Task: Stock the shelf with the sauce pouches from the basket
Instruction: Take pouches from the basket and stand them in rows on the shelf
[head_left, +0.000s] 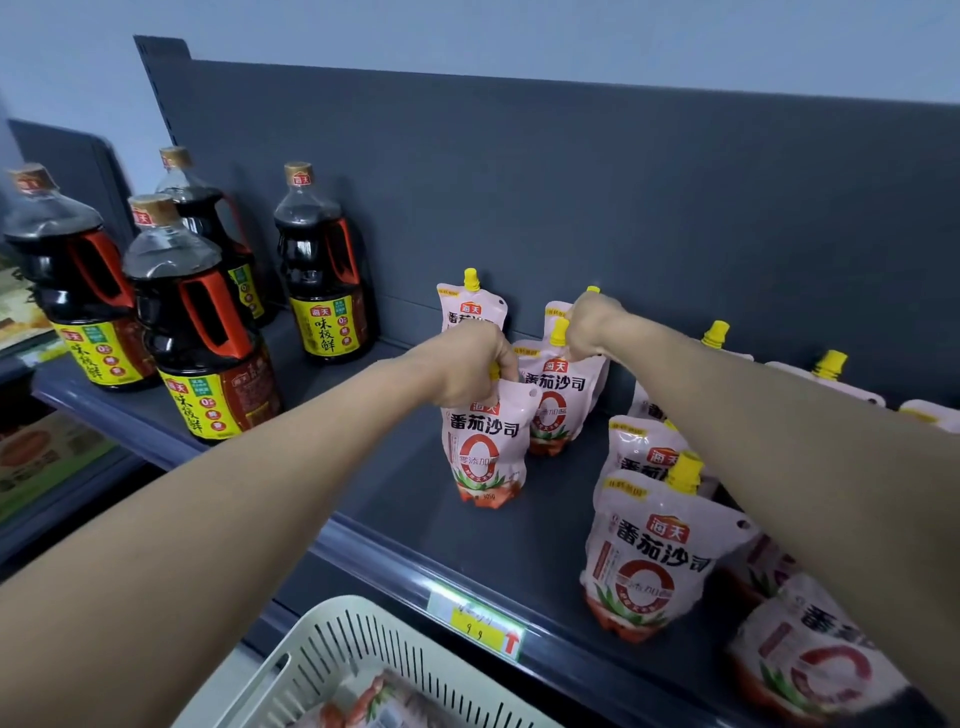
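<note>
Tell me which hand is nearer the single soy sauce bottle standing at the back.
Left. The left hand, gripping a pouch, sits just right of that bottle; the right hand is farther right.

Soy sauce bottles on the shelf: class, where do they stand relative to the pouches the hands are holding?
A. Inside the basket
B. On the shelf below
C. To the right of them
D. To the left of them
D: the soy sauce bottles stand left of the pouch gripped by the left hand.

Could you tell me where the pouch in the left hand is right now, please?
The pouch stands near the shelf front, centre of the head view, gripped at its top by the left hand, with another pouch just behind it to the right.
</note>
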